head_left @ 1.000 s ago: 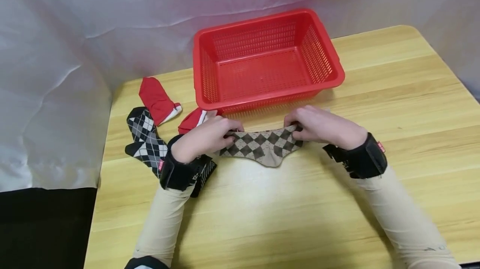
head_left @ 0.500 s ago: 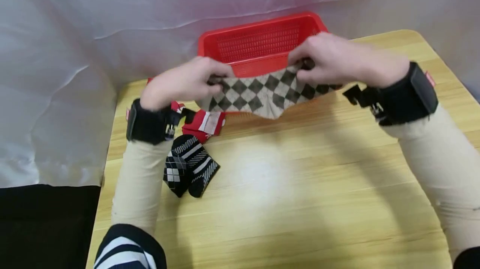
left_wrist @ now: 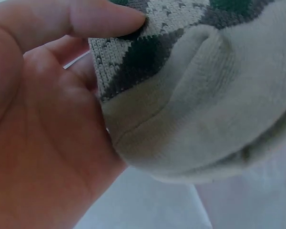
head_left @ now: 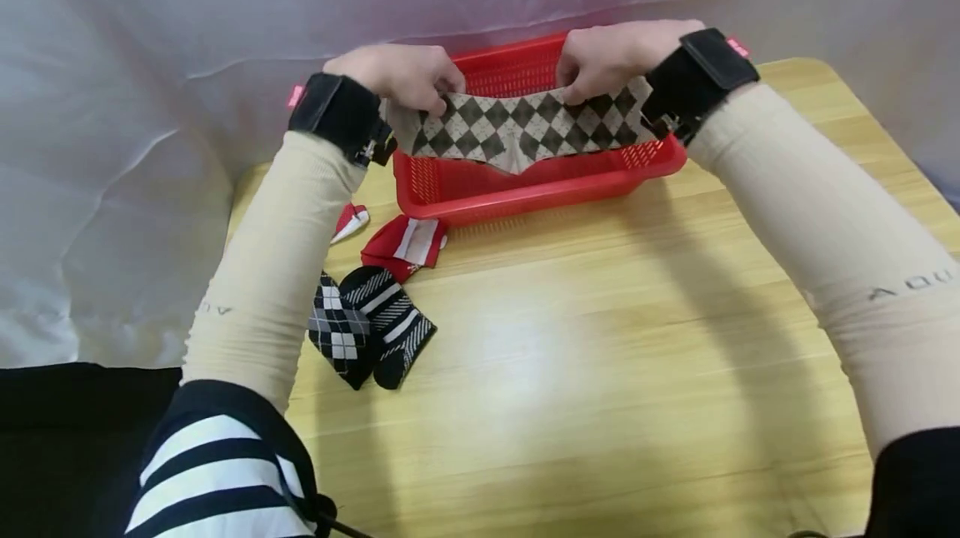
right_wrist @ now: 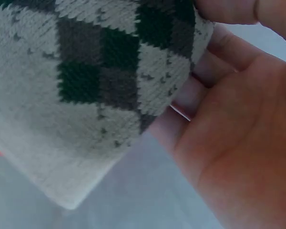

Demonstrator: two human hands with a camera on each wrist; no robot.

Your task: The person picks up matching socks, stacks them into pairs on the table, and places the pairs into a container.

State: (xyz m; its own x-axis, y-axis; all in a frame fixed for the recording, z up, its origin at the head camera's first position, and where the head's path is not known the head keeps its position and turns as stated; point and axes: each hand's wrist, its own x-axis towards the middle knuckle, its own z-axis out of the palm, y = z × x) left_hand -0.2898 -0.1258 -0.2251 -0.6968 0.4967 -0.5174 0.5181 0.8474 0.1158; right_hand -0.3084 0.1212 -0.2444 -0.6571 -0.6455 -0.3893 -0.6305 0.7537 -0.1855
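Now, in the head view, the left hand (head_left: pixel 408 78) and right hand (head_left: pixel 600 63) hold a diamond-patterned sock (head_left: pixel 517 126) spread over the red basket (head_left: pixel 525 195), upper centre; I'd call this the placing step, next calling for lowering, then loosening. Left wrist view: fingers clamped on its fabric, upper left. Right wrist view: likewise, upper right.

1. Near-centre tabletop (head_left: pixel 570 371): room for a hand to pass.
2. Left: black patterned socks (head_left: pixel 390 326) and red sock (head_left: pixel 393 245) in the way.
3. Far: red basket (head_left: pixel 525 198), opening partly screened by argyle sock (head_left: pixel 517 126); curtain (head_left: pixel 262 5) behind.
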